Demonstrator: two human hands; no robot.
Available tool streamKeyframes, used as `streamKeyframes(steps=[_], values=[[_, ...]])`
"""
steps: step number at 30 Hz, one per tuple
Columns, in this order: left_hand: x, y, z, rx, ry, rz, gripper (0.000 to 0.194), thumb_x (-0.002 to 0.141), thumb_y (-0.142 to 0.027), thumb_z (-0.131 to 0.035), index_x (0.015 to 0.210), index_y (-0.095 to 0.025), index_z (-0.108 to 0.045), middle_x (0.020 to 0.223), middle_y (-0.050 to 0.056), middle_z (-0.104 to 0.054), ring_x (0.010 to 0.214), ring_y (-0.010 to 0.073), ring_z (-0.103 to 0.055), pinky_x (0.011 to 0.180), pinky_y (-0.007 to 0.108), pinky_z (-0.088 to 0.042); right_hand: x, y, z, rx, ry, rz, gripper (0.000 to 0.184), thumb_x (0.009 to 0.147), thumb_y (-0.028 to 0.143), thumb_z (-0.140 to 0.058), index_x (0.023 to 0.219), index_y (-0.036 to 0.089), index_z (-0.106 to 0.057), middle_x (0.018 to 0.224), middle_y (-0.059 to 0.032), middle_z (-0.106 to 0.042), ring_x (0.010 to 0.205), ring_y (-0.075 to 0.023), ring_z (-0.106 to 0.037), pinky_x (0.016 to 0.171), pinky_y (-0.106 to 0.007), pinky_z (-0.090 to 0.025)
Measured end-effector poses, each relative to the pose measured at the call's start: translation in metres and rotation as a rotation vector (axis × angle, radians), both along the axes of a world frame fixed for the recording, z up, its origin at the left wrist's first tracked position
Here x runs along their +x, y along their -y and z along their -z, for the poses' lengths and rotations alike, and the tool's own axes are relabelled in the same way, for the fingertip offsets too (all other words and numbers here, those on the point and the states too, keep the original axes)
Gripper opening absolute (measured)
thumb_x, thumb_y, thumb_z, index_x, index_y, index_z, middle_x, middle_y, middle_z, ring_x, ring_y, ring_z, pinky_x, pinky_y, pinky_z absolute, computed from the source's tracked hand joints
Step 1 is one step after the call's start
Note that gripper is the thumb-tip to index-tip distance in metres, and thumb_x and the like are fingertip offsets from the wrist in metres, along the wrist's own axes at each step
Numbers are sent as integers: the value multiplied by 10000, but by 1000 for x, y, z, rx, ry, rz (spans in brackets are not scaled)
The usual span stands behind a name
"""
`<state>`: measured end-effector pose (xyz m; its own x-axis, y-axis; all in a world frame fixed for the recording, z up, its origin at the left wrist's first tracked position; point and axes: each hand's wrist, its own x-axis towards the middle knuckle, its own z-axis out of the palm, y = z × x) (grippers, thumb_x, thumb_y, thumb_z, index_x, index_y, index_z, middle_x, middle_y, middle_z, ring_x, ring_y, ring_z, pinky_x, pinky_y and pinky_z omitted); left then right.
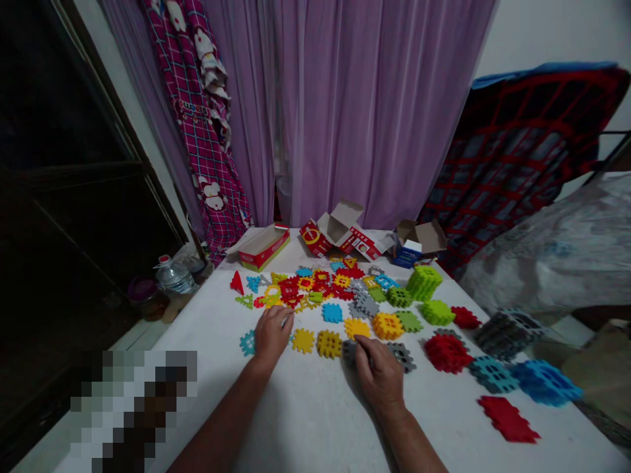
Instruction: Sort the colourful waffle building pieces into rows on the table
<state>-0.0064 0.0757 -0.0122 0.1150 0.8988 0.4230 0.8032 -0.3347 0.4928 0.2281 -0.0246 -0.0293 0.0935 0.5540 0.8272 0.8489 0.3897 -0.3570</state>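
Observation:
My left hand (pixel 273 334) is over the left middle of the table, its fingers drawn together; anything between them is too small to make out. A teal interlocking tile (pixel 248 342) lies just left of it, and a yellow tile (pixel 303 340) to its right. My right hand (pixel 380 373) is closed at the edge of a grey interlocking tile (pixel 349 353), which its fingers partly cover. Another grey tile with a window (pixel 401 356) shows beyond the knuckles. A stack of mustard tiles (pixel 328 343) sits between my hands.
A loose heap of mixed plastic pieces (pixel 320 282) spreads across the table's far half. Sorted stacks stand at the right: lime (pixel 424 282), red (pixel 447 353), grey (pixel 510 335) and blue (pixel 547 382). Open cardboard boxes (pixel 263 248) line the back edge before a purple curtain (pixel 374 118).

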Motion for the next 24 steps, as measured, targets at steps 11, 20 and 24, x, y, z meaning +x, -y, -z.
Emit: streamKeyframes(steps=[11,20,24], values=[[10,-26,-20,-112,-380,13,153,844,-295,-658,925,-214,-760,977,97,-658,1000,269,-579,900,399,-435,3,0,7,-75,-75,-23,185,937,194,-520,1007,193,-691,818,-65,-733,740,-170,-696,683,-279,-555],[-12,-6,-23,-120,-239,222,133,865,-291,-637,948,-251,-732,1111,58,-670,1064,234,-587,940,375,-429,5,-1,5,-66,-52,-20,176,928,193,-525,992,195,-690,814,-59,-741,719,-161,-705,664,-259,-563],[-14,4,-19,-134,-228,294,136,874,-272,-625,975,-270,-716,1305,55,-625,1228,248,-535,1017,413,-399,5,0,6,-97,-33,-9,180,935,210,-522,985,189,-694,807,-61,-741,709,-159,-704,649,-254,-560]])
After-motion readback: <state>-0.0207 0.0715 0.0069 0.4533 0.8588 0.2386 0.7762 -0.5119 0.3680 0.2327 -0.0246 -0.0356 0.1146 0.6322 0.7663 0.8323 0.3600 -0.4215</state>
